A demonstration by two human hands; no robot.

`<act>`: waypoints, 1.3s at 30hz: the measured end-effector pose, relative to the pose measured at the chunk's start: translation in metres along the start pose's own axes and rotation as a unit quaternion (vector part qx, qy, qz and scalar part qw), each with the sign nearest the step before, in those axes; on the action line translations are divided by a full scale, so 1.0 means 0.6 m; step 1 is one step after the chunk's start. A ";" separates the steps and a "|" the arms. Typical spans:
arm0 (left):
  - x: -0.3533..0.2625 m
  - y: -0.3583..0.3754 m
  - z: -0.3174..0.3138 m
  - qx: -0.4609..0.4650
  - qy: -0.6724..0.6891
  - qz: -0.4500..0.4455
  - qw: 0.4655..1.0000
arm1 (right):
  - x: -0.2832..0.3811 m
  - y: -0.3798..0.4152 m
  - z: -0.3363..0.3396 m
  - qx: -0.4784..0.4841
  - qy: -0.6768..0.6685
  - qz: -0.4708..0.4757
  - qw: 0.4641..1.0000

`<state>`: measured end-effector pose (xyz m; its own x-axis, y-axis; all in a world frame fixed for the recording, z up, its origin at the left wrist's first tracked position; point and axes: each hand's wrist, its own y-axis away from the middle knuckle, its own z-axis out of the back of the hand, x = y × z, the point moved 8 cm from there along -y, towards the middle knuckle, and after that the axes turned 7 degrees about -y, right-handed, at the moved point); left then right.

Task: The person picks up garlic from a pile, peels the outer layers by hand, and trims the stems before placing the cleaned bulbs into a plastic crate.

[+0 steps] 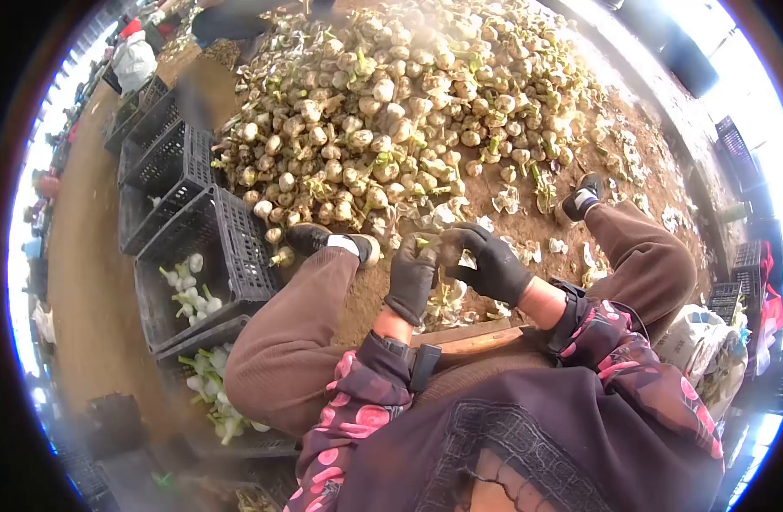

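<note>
Both hands wear dark gloves and meet in front of my knees. My left hand (412,275) is closed around a garlic bulb (449,247), and a bit of green shows by its fingertips. From the other side, my right hand (492,261) curls its fingers onto the same bulb, which the gloves partly cover. Beneath the hands, pale garlic skins (447,305) litter the ground. A large heap of unpeeled garlic (383,111) with stalks rises just beyond my feet.
Black plastic crates (246,243) line my left side; white garlic bulbs (191,286) with green stems lie in the nearer ones. A wooden board (468,340) lies between my legs. To my right stand a whitish sack (703,350) and more crates (726,300).
</note>
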<state>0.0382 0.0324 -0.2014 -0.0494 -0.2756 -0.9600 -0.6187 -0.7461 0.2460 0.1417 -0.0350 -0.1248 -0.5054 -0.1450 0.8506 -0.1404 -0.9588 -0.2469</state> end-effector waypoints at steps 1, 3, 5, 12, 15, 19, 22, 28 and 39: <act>0.002 0.000 0.006 -0.001 0.000 0.003 1.000 | 0.010 0.001 0.000 0.014 -0.004 0.037 0.999; 0.013 0.002 -0.010 0.083 0.076 0.043 0.993 | -0.020 0.008 -0.004 0.019 -0.061 -0.028 0.998; 0.004 0.005 -0.019 0.105 0.136 0.042 0.984 | -0.027 0.007 -0.002 0.012 -0.108 -0.046 0.993; -0.009 0.002 -0.031 0.141 0.166 0.059 0.974 | -0.003 -0.001 0.025 0.002 0.022 -0.010 1.000; -0.001 -0.004 -0.018 0.077 0.077 0.021 0.994 | 0.015 -0.002 0.011 0.008 0.085 0.061 0.994; 0.007 -0.007 -0.017 0.036 0.145 0.005 0.989 | 0.016 0.003 0.011 -0.009 0.116 0.096 0.989; 0.007 -0.004 -0.016 0.078 0.153 0.006 0.985 | -0.064 0.014 -0.008 -0.033 -0.171 -0.132 0.976; -0.058 0.007 -0.038 0.066 -0.098 -0.169 0.978 | -0.144 0.044 -0.048 -0.117 -0.466 -0.320 0.816; -0.018 0.016 -0.048 0.181 0.165 0.048 0.968 | -0.173 0.040 -0.062 0.007 -0.369 -0.192 0.909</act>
<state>0.0551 0.0108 -0.1847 0.0966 -0.5570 -0.8249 -0.8608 -0.4628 0.2118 0.1589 -0.0340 -0.2366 0.2882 0.0818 0.9541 -0.1727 -0.9756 0.1359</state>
